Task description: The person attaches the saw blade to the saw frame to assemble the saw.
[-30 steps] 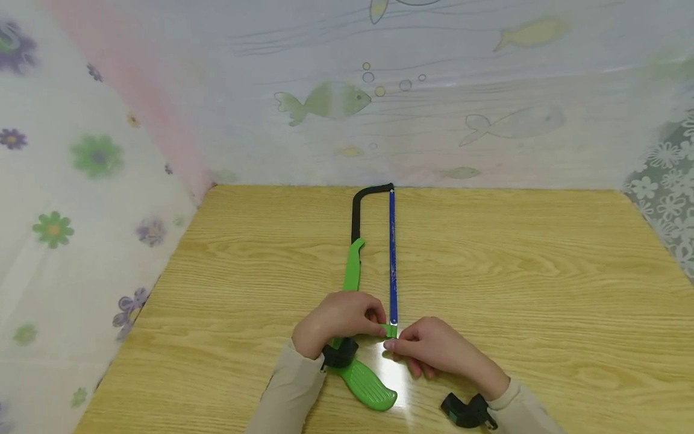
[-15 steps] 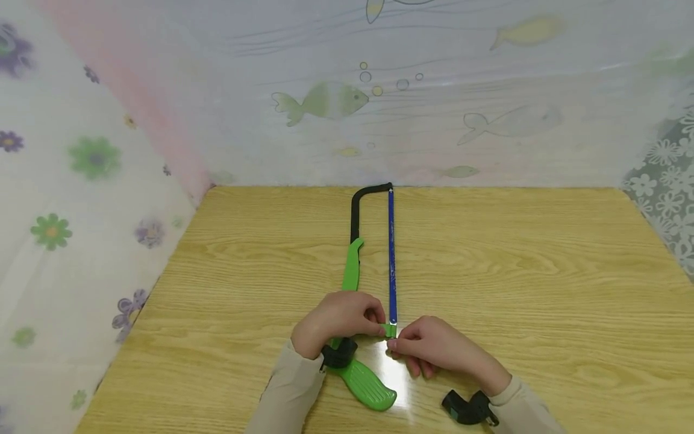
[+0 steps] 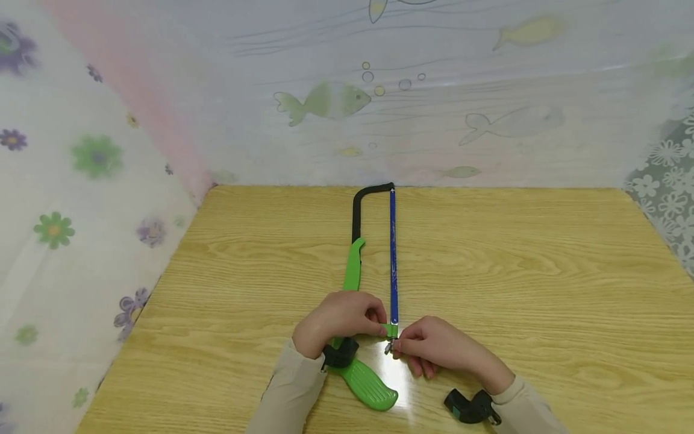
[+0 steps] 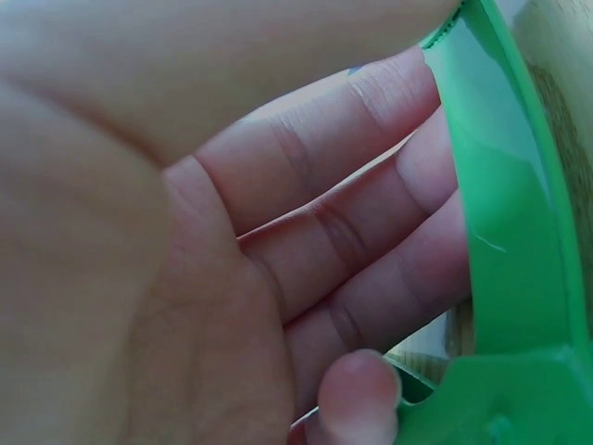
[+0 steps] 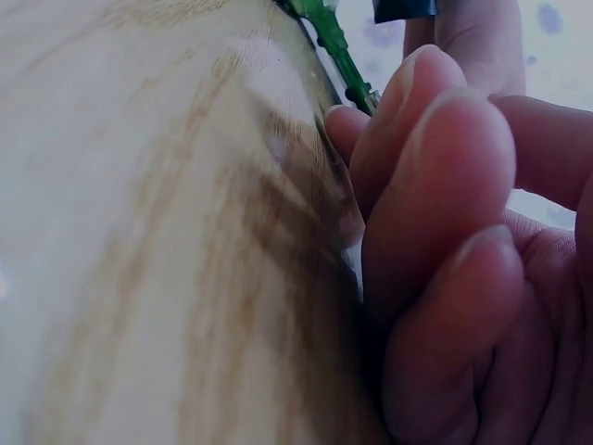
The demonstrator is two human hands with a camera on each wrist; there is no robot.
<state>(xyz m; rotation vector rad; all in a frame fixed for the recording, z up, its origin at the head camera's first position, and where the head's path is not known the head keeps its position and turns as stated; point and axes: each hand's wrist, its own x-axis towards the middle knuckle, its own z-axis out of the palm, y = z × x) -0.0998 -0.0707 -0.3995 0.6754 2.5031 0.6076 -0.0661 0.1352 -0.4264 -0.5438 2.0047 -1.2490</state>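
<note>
A hacksaw [image 3: 352, 265] with a green and black frame lies flat on the table, its blue blade [image 3: 393, 259] to the right. My left hand [image 3: 341, 313] reaches across the frame and grips the green bracket [image 3: 390, 330] at the blade's near end; its fingertips lie against green frame in the left wrist view. Just below the bracket is a small metal wing nut [image 3: 388, 348]. The right hand [image 3: 441, 346] has thumb and forefinger on the wing nut's right side, other fingers curled low over the tabletop. The saw's green handle [image 3: 371, 387] points toward me.
The wood-grain table [image 3: 542, 271] meets a fish-print curtain [image 3: 325, 132] at its back edge, where the saw's black tip reaches. A flower-print curtain [image 3: 92, 211] borders the left. Black wrist cameras are strapped on both sleeves.
The right thumb and forefinger have shifted slightly right, and the wing nut they covered now shows. The left hand and the hacksaw have stayed in place.
</note>
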